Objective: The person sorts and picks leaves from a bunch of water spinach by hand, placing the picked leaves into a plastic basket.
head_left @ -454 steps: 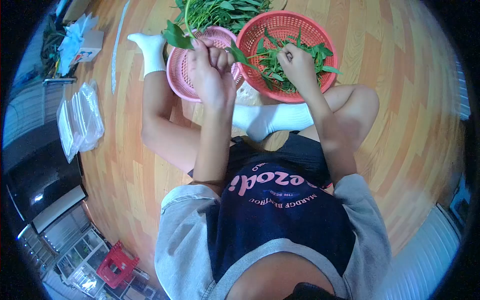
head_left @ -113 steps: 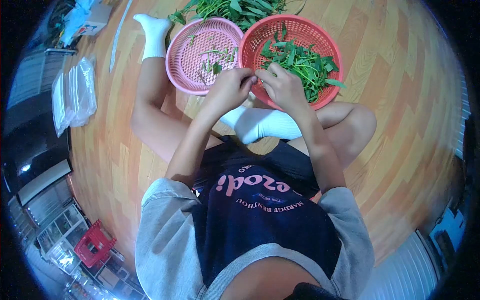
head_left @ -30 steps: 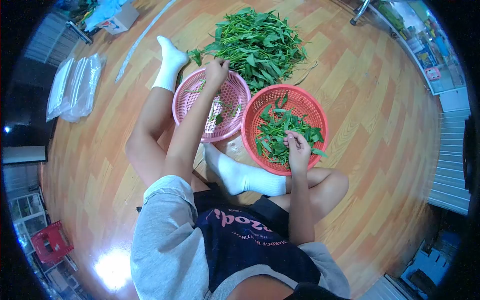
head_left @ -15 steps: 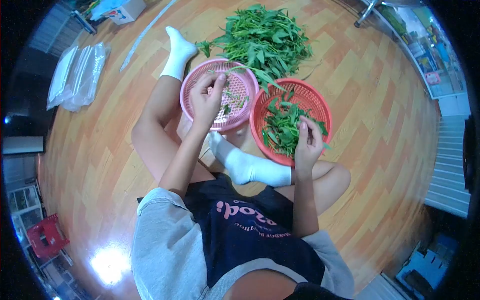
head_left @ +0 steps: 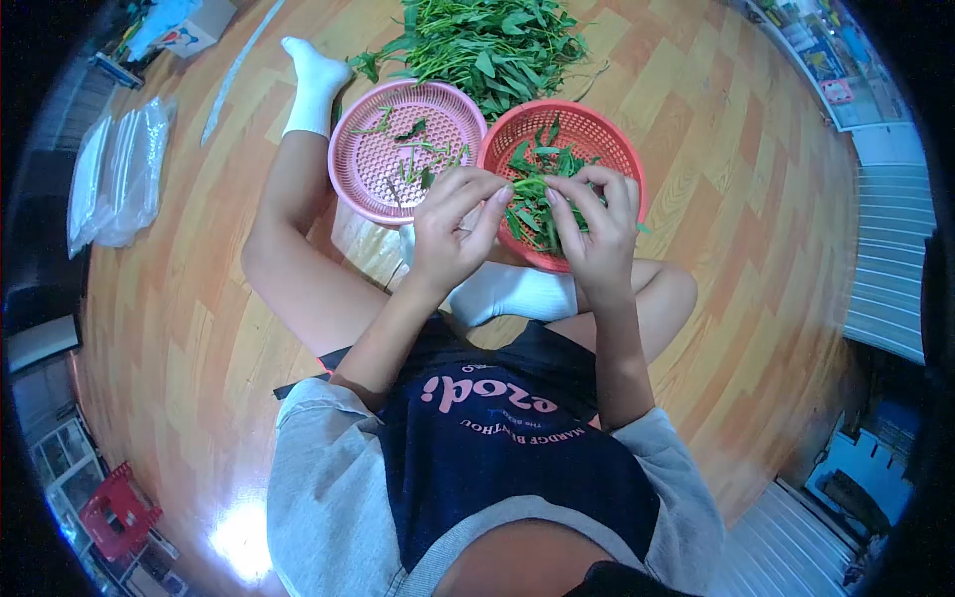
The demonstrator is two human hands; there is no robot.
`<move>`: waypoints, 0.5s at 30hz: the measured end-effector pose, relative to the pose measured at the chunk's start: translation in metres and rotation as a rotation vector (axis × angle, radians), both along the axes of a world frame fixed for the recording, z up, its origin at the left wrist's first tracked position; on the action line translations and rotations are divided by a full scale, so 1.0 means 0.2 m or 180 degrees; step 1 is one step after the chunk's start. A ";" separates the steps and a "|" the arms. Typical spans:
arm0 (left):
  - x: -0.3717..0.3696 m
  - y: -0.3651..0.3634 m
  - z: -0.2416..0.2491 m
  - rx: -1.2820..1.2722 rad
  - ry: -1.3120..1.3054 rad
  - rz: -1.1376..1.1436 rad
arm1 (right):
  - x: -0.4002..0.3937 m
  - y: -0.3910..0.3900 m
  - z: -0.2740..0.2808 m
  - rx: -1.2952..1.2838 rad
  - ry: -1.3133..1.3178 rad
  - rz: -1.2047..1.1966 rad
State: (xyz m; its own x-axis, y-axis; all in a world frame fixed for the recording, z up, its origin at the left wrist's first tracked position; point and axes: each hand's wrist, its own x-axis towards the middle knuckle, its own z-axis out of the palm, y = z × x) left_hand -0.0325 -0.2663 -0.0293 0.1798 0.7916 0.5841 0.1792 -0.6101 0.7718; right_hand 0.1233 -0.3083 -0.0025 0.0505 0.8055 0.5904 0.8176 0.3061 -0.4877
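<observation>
My left hand (head_left: 453,224) and my right hand (head_left: 600,224) are close together at the near left edge of the red basket (head_left: 619,139), both pinching a short green stem (head_left: 527,185) between them. Cut leafy greens (head_left: 572,162) lie inside the red basket, partly hidden by my right hand. The pink basket (head_left: 343,159) touches it on the left and holds a few stem pieces and leaves (head_left: 423,147). Behind both baskets a large pile of leafy green stems (head_left: 497,50) rests on the wooden floor.
My legs in white socks (head_left: 316,85) are folded around the baskets. Plastic-wrapped packs (head_left: 119,174) lie on the floor at left. A white box (head_left: 199,28) stands at the top left, a red stool (head_left: 119,509) at the lower left, and a shelf (head_left: 826,60) at the upper right.
My left hand has moved from over the pink basket to meet my right hand, and both now pinch the stem. The view has shifted, so the baskets and pile appear higher.
</observation>
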 end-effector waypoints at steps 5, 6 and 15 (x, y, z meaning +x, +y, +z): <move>0.07 -0.07 -0.03 0.0533 0.0424 -0.0027 | 0.01 0.00 -0.12 -0.0148 0.0116 -0.0545; 0.09 -0.09 -0.03 0.0529 0.0418 0.0038 | 0.04 0.01 -0.16 -0.0104 0.0050 -0.0624; 0.04 -0.05 -0.10 -0.0428 -0.0082 0.0007 | 0.39 -0.03 -0.38 -0.0735 0.1589 -0.0689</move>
